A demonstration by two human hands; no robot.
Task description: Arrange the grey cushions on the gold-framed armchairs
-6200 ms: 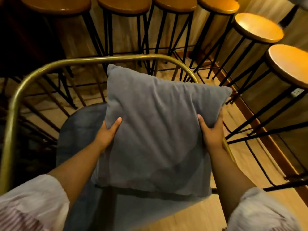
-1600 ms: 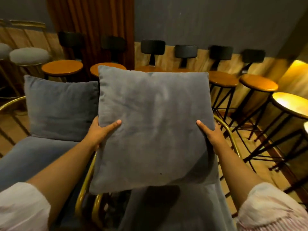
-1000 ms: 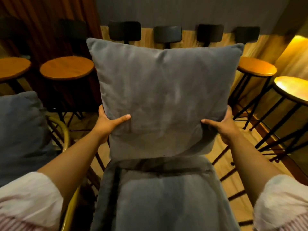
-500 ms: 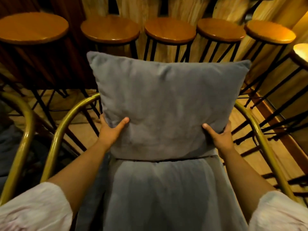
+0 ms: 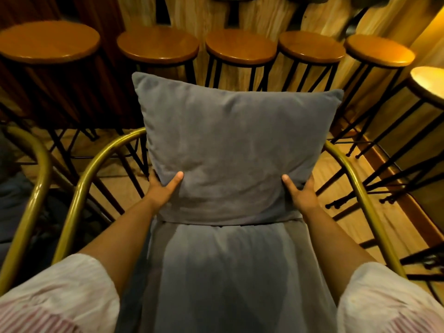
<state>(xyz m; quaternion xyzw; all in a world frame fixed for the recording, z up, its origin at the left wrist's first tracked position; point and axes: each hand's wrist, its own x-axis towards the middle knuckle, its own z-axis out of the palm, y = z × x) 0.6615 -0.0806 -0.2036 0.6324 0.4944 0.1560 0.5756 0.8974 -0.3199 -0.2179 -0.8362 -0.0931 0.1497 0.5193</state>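
Note:
A square grey cushion [image 5: 235,150] stands upright at the back of a grey-upholstered armchair seat [image 5: 230,272]. Its lower edge rests on the seat. My left hand [image 5: 163,191] grips the cushion's lower left corner, thumb on the front. My right hand [image 5: 300,193] grips the lower right corner the same way. The armchair's gold frame [image 5: 79,195] curves around both sides, and its top bar is hidden behind the cushion. A second gold-framed armchair [image 5: 36,188] shows at the left edge.
A row of round wooden bar stools [image 5: 240,49] on thin black legs stands close behind the armchair, against a wood-panelled wall. More stools [image 5: 427,85] line the right side. The wooden floor [image 5: 348,212] shows between chair and stools.
The cushion has come down from chest height onto the back of the seat. My hands have slid to its lower corners, and my view has tilted downward.

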